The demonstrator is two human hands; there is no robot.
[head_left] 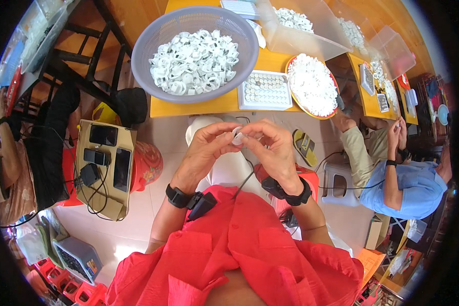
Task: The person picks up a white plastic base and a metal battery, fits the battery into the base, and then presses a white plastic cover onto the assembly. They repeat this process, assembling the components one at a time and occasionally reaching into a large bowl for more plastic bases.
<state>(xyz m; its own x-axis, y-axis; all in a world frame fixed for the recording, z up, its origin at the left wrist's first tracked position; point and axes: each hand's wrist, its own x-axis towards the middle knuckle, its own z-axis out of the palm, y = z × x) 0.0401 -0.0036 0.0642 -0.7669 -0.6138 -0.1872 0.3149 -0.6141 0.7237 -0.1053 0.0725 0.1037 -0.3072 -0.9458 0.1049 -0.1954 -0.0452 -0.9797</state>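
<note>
Between the fingertips of both hands, above my lap, is a small white plastic ring-like piece (236,136). My left hand (212,141) pinches it from one side, and my right hand (268,144) grips it from the other. Beyond them on the yellow table (199,107) stands a grey plastic basket (139,56) heaped with similar white plastic pieces (194,61). Beside it lies a white tray (265,107) with rows of small round parts. Farther right, a red-rimmed round plate (335,92) carries a pile of small white parts (312,84).
Clear plastic bins (311,43) with white parts stand at the back. A cardboard box lid (118,210) with phones and cables rests on a red stool at left. One person (405,188) sits at right, another at far left. A yellow slipper (304,148) lies on the floor.
</note>
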